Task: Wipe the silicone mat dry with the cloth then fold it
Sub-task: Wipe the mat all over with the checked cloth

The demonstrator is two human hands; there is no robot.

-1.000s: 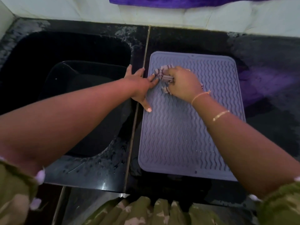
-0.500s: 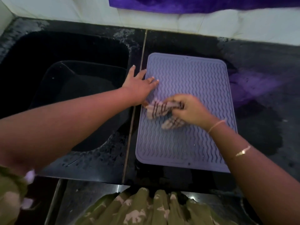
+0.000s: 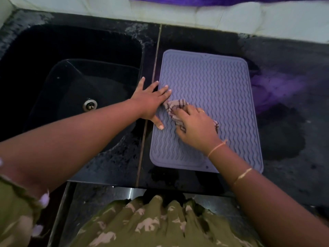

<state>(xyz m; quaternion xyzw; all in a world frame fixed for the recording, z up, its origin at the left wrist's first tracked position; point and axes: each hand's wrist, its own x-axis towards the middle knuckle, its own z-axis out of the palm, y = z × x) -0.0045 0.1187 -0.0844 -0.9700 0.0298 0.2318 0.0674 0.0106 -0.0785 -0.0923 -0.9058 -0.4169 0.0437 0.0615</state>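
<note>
Two bare hands are on the silicone mat (image 3: 213, 82), a lavender sheet with wavy ridges lying flat on the black counter (image 3: 288, 56), just right of the sink (image 3: 53, 56). The left hand (image 3: 151, 100) lies across the mat's left edge, its fingers (image 3: 162, 91) straight and spread, thumb pointing back toward the person, pressing down and gripping nothing. The right hand (image 3: 195, 129) sits left of the mat's middle, curled over a crumpled striped cloth (image 3: 175, 104) and holding it against the ridges. The cloth's far end lies just beside the left hand. A ring (image 3: 202, 111) shows on the right hand, and two thin gold bracelets (image 3: 216, 148) circle that wrist and forearm. A dark wet patch (image 3: 281, 139) spreads on the counter right of the mat. A round metal drain (image 3: 90, 104) shows in the sink's basin. Green patterned clothing (image 3: 151, 225) fills the bottom edge.
</note>
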